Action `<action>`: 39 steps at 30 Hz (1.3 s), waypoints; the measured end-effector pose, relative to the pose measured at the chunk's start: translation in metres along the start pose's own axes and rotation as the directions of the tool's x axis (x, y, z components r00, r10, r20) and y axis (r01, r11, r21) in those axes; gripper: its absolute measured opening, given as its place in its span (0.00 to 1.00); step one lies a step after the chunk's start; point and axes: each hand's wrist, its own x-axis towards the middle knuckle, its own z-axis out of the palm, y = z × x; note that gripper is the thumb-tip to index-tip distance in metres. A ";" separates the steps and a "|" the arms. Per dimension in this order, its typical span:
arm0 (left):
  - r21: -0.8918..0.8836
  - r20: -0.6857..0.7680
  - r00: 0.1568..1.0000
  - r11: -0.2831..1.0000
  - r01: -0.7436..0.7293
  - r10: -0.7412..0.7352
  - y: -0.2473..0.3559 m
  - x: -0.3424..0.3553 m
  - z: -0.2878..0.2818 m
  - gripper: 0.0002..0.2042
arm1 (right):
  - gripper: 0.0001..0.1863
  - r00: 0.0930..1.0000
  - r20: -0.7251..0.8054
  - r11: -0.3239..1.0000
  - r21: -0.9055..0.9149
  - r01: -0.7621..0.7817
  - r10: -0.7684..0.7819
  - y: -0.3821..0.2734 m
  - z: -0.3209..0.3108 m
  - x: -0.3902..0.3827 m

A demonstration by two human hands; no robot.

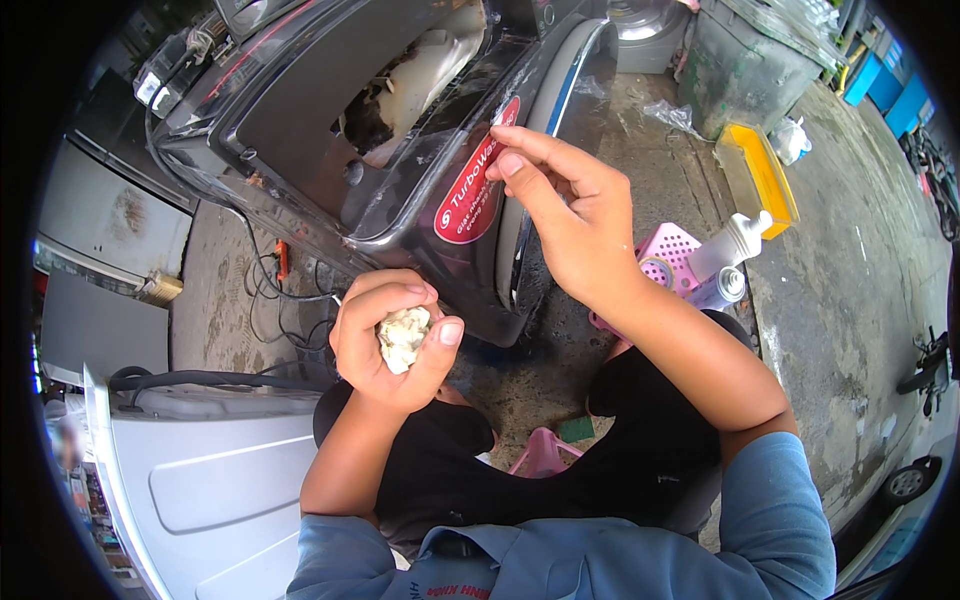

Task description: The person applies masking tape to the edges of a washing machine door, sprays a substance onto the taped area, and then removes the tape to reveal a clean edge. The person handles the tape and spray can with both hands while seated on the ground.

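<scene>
Right hand pinching upper end of red sticker, long axis slanting down-left. Left hand below, apart, fist closed on crumpled white wad.

Left hand: raised in front of the body, fingers curled into a loose fist, thumb pressed across the front, palm turned toward the chest. Left forearm bare, rising steeply from a rolled blue sleeve at the elbow. Right hand: extended further forward and higher, wrist bent, index finger and thumb drawn together at their tips, remaining fingers loosely folded behind. Right forearm bare, running diagonally up from a blue sleeve at lower right.
</scene>
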 end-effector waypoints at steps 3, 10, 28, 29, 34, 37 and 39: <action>-0.010 0.002 1.000 1.000 -0.003 0.003 0.000 0.000 0.000 0.16 | 0.14 0.999 0.021 0.999 -0.029 0.034 -0.034 -0.001 -0.002 -0.001; 0.013 0.129 0.991 1.000 -0.023 0.021 0.002 0.001 -0.006 0.16 | 0.09 0.997 -0.024 0.996 0.062 0.071 -0.070 0.005 -0.005 -0.004; -0.043 0.027 1.000 0.999 -0.003 0.004 0.001 0.002 -0.007 0.17 | 0.18 0.725 0.371 0.596 -0.413 0.689 -0.580 -0.024 0.014 -0.010; -0.044 0.028 1.000 0.999 0.000 0.001 0.002 0.002 -0.007 0.17 | 0.18 0.723 0.377 0.590 -0.418 0.691 -0.579 -0.025 0.015 -0.010; 0.057 0.054 0.993 0.993 -0.103 0.100 0.000 0.008 -0.008 0.17 | 0.17 0.717 0.408 0.600 -0.393 0.697 -0.565 -0.031 0.019 -0.020; 0.047 0.049 0.994 0.994 -0.103 0.101 0.001 0.008 -0.007 0.17 | 0.15 0.696 0.460 0.622 -0.329 0.710 -0.551 -0.031 0.017 -0.020; 0.025 0.042 0.994 0.995 -0.100 0.099 0.001 0.007 -0.008 0.17 | 0.14 0.658 0.531 0.616 -0.288 0.733 -0.534 -0.041 0.010 -0.017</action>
